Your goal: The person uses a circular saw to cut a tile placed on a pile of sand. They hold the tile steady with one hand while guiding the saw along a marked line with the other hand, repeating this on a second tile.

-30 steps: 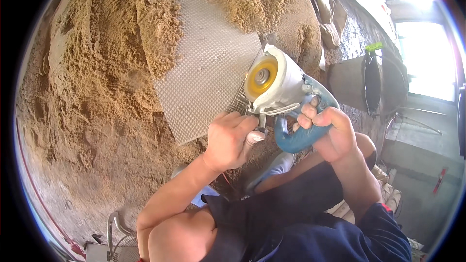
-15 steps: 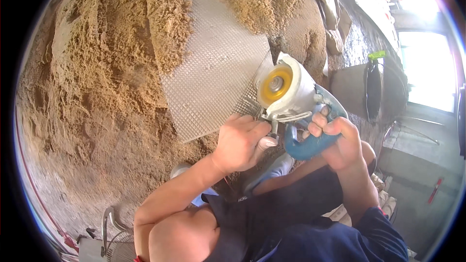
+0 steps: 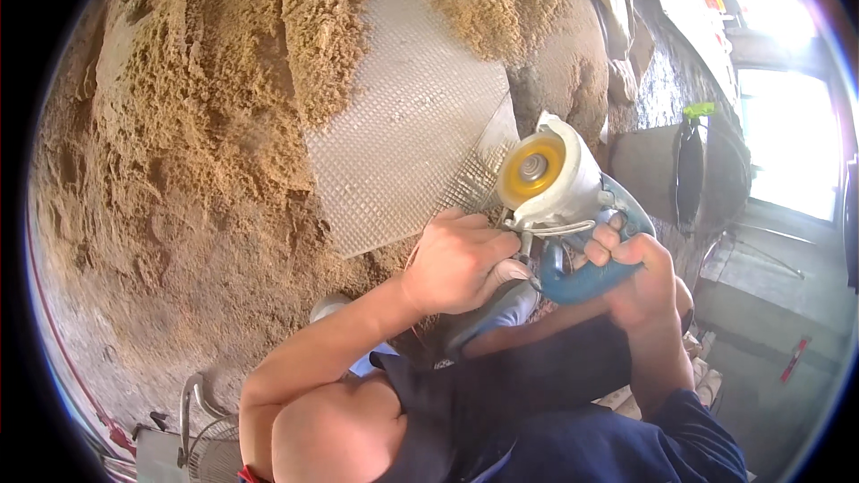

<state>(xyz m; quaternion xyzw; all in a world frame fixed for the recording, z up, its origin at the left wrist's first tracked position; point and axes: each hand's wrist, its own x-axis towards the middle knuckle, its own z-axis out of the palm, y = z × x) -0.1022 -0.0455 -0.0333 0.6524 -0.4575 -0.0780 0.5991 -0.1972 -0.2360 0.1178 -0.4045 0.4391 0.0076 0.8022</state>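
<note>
A handheld tile cutter (image 3: 573, 179) with a whitish guard, a round yellow disc and a blue-green loop handle is tilted over the right edge of a large tile (image 3: 403, 161). The tile's upward face has a fine grid pattern, and a line runs across it near the cutter, marking off a narrow strip. My right hand (image 3: 631, 259) is wrapped around the cutter's handle. My left hand (image 3: 456, 259) is closed at the tile's near right corner, fingers over the edge and thumb beside the cutter's metal base. What lies under its palm is hidden.
Damp brown sand (image 3: 206, 80) is heaped left of and beyond the tile. A grey bucket-like container (image 3: 644, 170) stands at the right, with a bright green item (image 3: 698, 110) on its rim. A red tool (image 3: 795, 360) lies far right. A wire-mesh object (image 3: 210, 447) sits at lower left.
The cutter and my right hand have shifted slightly right and down in the picture, the yellow disc drawing a little away from the tile. My left hand stays at the tile's corner.
</note>
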